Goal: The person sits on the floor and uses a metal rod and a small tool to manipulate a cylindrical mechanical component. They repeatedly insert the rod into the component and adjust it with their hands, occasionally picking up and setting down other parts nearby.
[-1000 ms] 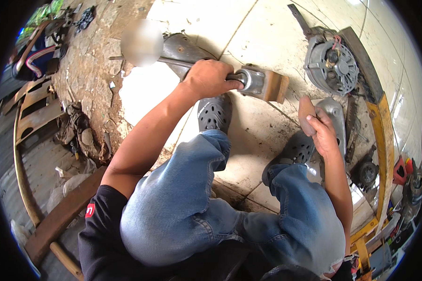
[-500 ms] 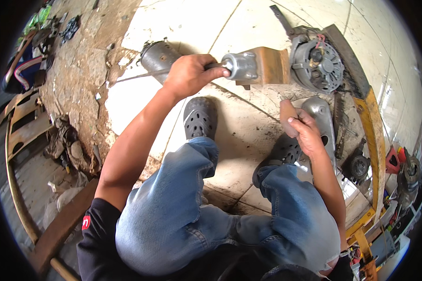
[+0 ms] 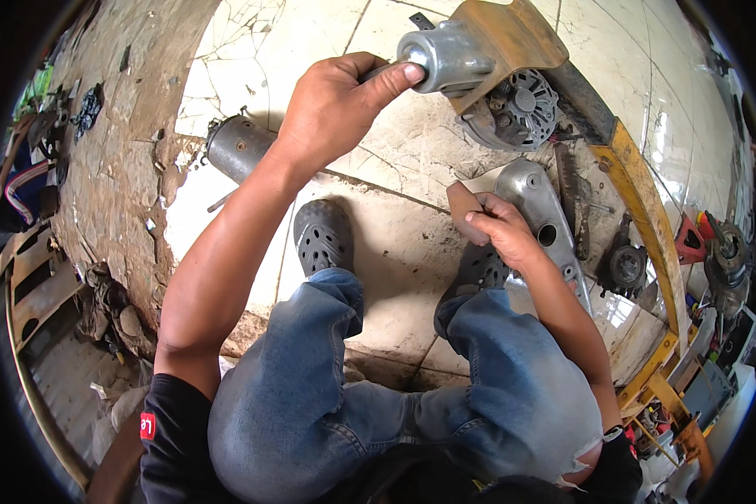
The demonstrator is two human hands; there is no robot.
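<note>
The left hand (image 3: 336, 105) is closed around a dark rod, of which only a short part can be seen by the thumb; the rest is covered by the hand and forearm. The thumb tip lies at the open end of a grey metal cylinder (image 3: 458, 60), raised near the top of the view. How deep the rod goes inside, I cannot tell. Against the cylinder is a rusty bent plate (image 3: 525, 38), which reaches the upper edge of the view; how these two are joined is not clear.

The right hand (image 3: 504, 227) is half closed and pinches a flat brown piece (image 3: 460, 206) between thumb and fingers, above the right clog (image 3: 476, 273). Its material is hard to recognise, and the fingers hide one end.

The bent plate covers part of an alternator-like unit (image 3: 529, 109). Just beside the right hand lies a grey metal cover (image 3: 529, 195) with a round hole, its lower part hidden by the forearm. At left, the left forearm overlaps a dark cylindrical motor (image 3: 237, 149); a yellow curved bar (image 3: 647, 210) stands at right.
</note>
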